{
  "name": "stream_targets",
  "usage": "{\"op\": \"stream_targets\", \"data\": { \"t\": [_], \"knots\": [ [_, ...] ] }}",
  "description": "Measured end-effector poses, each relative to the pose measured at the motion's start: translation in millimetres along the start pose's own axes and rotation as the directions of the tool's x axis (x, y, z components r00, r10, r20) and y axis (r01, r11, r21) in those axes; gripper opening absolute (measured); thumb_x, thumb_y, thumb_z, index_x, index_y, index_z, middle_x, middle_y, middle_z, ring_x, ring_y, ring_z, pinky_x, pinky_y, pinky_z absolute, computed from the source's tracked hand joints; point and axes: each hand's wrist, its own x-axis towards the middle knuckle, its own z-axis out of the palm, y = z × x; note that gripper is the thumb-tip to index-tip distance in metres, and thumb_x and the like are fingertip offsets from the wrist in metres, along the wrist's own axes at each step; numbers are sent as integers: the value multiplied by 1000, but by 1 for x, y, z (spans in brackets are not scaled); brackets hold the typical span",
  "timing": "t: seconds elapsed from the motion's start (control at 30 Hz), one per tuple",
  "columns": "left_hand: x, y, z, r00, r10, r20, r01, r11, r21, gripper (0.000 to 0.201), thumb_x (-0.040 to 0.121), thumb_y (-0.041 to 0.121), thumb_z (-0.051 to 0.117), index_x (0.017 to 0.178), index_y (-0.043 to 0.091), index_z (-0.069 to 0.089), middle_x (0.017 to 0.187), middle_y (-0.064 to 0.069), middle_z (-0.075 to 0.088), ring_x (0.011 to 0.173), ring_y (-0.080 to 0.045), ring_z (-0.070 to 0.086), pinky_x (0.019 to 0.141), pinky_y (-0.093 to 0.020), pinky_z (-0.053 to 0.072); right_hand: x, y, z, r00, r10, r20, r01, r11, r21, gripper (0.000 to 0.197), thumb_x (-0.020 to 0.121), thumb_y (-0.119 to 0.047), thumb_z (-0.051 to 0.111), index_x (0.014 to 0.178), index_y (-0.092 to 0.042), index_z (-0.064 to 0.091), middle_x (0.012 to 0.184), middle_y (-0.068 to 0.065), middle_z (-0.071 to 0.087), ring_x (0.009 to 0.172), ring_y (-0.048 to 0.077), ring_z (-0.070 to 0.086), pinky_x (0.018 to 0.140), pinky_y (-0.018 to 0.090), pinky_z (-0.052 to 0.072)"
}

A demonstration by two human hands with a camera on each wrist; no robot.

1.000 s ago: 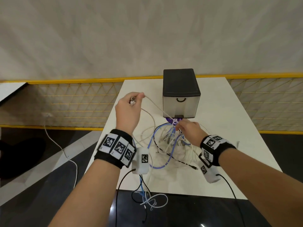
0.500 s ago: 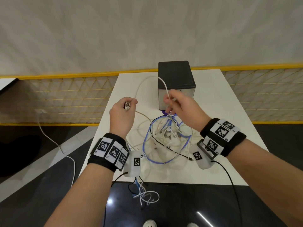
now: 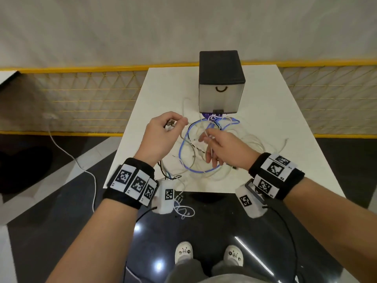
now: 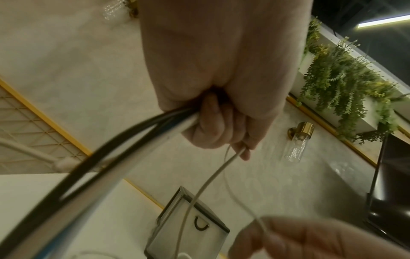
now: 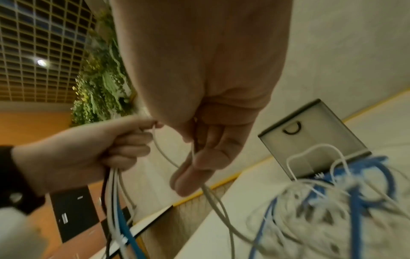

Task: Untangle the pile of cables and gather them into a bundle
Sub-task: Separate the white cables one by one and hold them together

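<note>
A tangle of white, blue and black cables (image 3: 206, 152) lies on the white table (image 3: 271, 111), seen as a blurred heap (image 5: 321, 210) in the right wrist view. My left hand (image 3: 163, 131) is raised above the table's left side and grips several cable ends (image 5: 115, 189) in its fist (image 4: 217, 126); they hang down over the table's front edge. A thin white cable (image 4: 208, 184) runs from its fingertips to my right hand (image 3: 216, 146). The right hand pinches that white cable (image 5: 213, 196) between thumb and forefinger, its other fingers loosely extended over the heap.
A black-topped drawer box (image 3: 221, 82) stands at the table's far middle, a purple tag at its foot. Yellow mesh railing (image 3: 85, 99) borders the far side. A white cord (image 3: 81, 164) trails on the dark floor at left. Cable ends (image 3: 183, 211) dangle below the table's front edge.
My right hand came down and back from in front of the box to above the heap, sliding along the white cable. The left hand stayed raised, still holding its cable ends.
</note>
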Motion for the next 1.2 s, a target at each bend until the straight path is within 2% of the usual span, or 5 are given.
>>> {"op": "stream_targets", "data": {
  "t": [0.33, 0.63, 0.77, 0.93, 1.2],
  "knots": [
    [-53, 10, 0, 981, 17, 193, -9, 999, -42, 14, 93, 19, 66, 87, 9, 73, 65, 20, 62, 65, 7, 53, 65, -5, 35, -60, 30, 58, 971, 51, 234, -29, 995, -95, 25, 103, -25, 33, 114, -17, 54, 61, 8, 61, 41, 13, 46, 50, 22, 42],
    [-66, 30, -6, 995, 94, 16, -91, 988, -121, 15, 95, 17, 63, 83, 14, 69, 63, 27, 61, 57, 8, 51, 56, -5, 36, -86, 29, 47, 951, -143, -273, 229, 921, 315, 36, 105, -18, 30, 133, -25, 49, 43, -3, 37, 32, 13, 31, 37, 19, 32],
    [-70, 27, -2, 994, 76, 78, -66, 991, -119, 15, 95, 14, 62, 86, 6, 71, 62, 25, 61, 52, 8, 49, 53, -5, 34, -86, 44, 49, 997, -48, 53, 33, 964, 264, 31, 104, -27, 32, 126, -26, 54, 51, 4, 58, 31, 19, 41, 36, 20, 33],
    [-71, 17, -2, 922, 19, 387, -57, 995, 87, 14, 93, 21, 66, 87, 15, 77, 80, 17, 71, 74, 11, 59, 70, -7, 39, -88, 67, 55, 830, 90, 550, 44, 973, -226, 24, 94, -42, 53, 98, -26, 70, 99, 1, 73, 50, 9, 59, 59, 30, 51],
    [-75, 22, 4, 950, 22, 310, -11, 999, -38, 22, 95, 29, 64, 89, 8, 71, 59, 25, 61, 55, 10, 52, 57, -5, 37, -78, 34, 21, 903, 218, 370, 10, 851, -525, 61, 85, -65, 48, 55, -15, 66, 50, 1, 63, 44, 8, 56, 72, 27, 50]
  ]
}}
